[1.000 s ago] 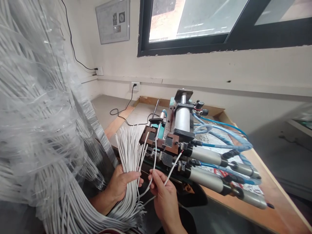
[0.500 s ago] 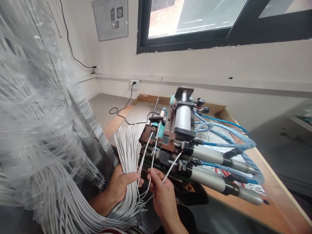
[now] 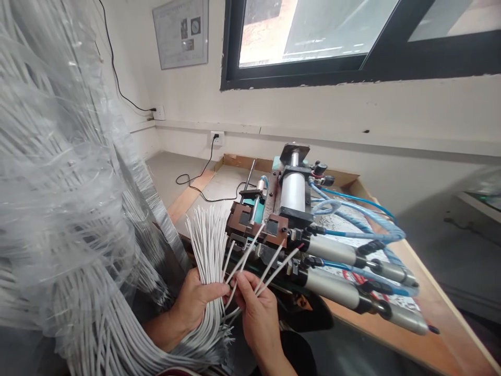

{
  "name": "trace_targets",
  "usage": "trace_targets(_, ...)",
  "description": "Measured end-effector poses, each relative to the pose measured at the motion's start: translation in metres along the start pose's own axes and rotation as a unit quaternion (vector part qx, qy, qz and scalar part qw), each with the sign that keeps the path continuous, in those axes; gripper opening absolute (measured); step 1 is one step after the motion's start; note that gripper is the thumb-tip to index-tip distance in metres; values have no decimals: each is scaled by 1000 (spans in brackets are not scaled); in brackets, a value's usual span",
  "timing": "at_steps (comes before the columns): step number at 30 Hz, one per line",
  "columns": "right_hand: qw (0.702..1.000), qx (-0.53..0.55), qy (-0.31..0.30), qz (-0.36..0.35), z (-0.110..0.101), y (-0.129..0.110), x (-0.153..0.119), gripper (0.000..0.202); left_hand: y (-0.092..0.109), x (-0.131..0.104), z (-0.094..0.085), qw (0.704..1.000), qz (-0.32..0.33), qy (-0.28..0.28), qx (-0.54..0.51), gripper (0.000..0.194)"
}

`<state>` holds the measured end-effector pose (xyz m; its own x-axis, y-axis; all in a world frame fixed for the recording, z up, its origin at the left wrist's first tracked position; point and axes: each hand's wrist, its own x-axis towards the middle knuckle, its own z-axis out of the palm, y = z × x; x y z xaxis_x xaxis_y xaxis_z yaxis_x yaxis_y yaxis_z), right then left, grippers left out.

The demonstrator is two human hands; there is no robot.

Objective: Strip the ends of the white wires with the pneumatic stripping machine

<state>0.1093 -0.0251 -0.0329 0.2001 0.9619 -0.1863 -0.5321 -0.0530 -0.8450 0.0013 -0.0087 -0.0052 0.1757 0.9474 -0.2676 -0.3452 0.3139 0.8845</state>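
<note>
Smooth, round, grey-white cables here, slim as cords, and the left hand [image 3: 193, 300] has a thick bundle [image 3: 207, 250] of them, fingers curled right round, thumb pressed across the front! The ends fan upward like a brush, in front of the machine's left side, too many to count.

Over to the right hand [image 3: 260, 318]: fingertips pinched nearly together, gripping a few loose cables [image 3: 276, 271]. 2 slant out to the right, and 1 of those shows a reddish tip; between the hands more strands cross and overlap, so no sure count there.

Just behind, the hard metal: 1 thick, silvery upright cylinder [image 3: 293, 192], 2 long, dull-silver cylinders [image 3: 332, 288] lying side by side, and 2 squarish brown blocks [image 3: 276, 227] at the front. Glossy blue hoses [image 3: 368, 222] loop behind them, over a plywood-edged bench [image 3: 391, 334].

And at the left, crinkled, see-through plastic film [image 3: 78, 172] wraps a great mass of similar cables! On the wall, 2 white sockets [image 3: 217, 138], 1 plug in each.
</note>
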Motion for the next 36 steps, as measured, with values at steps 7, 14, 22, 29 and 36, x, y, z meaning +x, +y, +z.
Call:
trace_targets(7, 998, -19, 54, 21, -12, 1, -1, 25, -3, 6, -4, 998, -27, 60, -16, 18)
trace_targets(14, 999, 4, 27, 43, -9, -3, 7, 26, -3, 8, -1, 996, -31, 75, -29, 23)
trace_targets(22, 998, -57, -4, 17, -3, 2, 6, 25, 4, 5, 2, 999, 14, 13, -26, 15)
trace_targets(29, 995, 28, 97, 27, -1, -7, 11, 27, 9, 9, 1, 995, -38, 80, -49, 28)
trace_targets(36, 987, 93, 103, 85, 3, -16, 22, 25, 12, 10, 6, 995, -21, 88, -30, 23)
